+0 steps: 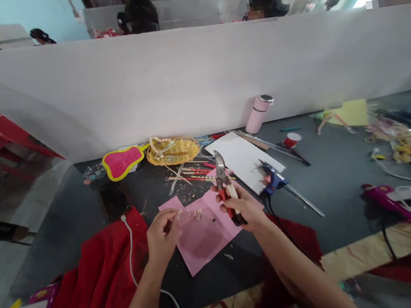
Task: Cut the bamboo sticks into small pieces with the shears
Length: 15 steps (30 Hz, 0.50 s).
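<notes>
Gripping the pruning shears [221, 178] by their handles, blades aimed roughly at twelve o'clock, the right hand [247, 208] sits at three o'clock from a small heap of pale pieces [199, 214] on the pink paper [201, 244]. At nine o'clock from that heap, the left hand [162, 230] pinches a tiny pale bit [179, 214] between thumb and fingertips. Beyond, between eleven and twelve o'clock, lies a yellow basket [186, 149]
</notes>
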Each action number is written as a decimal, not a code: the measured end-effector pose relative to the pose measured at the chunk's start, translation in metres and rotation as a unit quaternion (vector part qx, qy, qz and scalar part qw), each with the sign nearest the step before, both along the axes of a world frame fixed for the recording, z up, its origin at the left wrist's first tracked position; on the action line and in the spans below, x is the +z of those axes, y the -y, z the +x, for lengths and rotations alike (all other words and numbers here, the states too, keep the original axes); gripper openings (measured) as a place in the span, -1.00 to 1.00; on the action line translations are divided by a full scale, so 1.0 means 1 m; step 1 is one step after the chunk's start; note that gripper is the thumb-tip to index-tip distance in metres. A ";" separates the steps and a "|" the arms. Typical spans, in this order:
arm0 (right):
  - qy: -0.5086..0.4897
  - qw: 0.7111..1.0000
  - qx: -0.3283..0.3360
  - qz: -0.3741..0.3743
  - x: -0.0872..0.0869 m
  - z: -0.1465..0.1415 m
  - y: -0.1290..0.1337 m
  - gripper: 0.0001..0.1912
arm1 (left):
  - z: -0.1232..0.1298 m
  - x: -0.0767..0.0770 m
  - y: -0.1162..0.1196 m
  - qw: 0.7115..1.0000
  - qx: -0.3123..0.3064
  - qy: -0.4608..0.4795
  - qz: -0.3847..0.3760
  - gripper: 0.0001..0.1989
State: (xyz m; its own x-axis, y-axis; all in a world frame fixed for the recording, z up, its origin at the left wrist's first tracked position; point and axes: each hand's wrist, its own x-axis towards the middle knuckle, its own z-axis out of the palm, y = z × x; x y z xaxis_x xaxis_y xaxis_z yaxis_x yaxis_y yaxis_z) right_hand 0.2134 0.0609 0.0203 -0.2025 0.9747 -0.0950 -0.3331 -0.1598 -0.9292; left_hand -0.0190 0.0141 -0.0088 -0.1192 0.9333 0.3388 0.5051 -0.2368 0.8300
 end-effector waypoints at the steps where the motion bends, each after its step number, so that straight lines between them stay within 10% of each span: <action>1: -0.020 1.000 0.022 -0.011 -0.004 -0.004 0.003 -0.72 | 0.000 0.000 0.000 1.000 0.005 0.020 -0.004 -0.89; 8: 0.122 0.969 0.169 0.128 -0.019 -0.003 0.018 -0.56 | 0.004 0.004 -0.004 0.986 0.034 0.152 -0.064 -0.83; 15: 0.546 0.748 0.110 0.361 -0.026 -0.012 0.019 -0.57 | 0.006 -0.001 0.000 0.951 0.019 0.287 -0.113 -0.84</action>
State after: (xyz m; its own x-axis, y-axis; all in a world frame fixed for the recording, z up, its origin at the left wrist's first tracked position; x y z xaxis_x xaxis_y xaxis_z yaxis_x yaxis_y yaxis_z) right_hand 0.2009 0.0418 -0.0055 -0.5518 0.8059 0.2144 0.6481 0.5762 -0.4979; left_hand -0.0126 0.0145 -0.0099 -0.2583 0.9661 -0.0017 -0.0427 -0.0097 0.9990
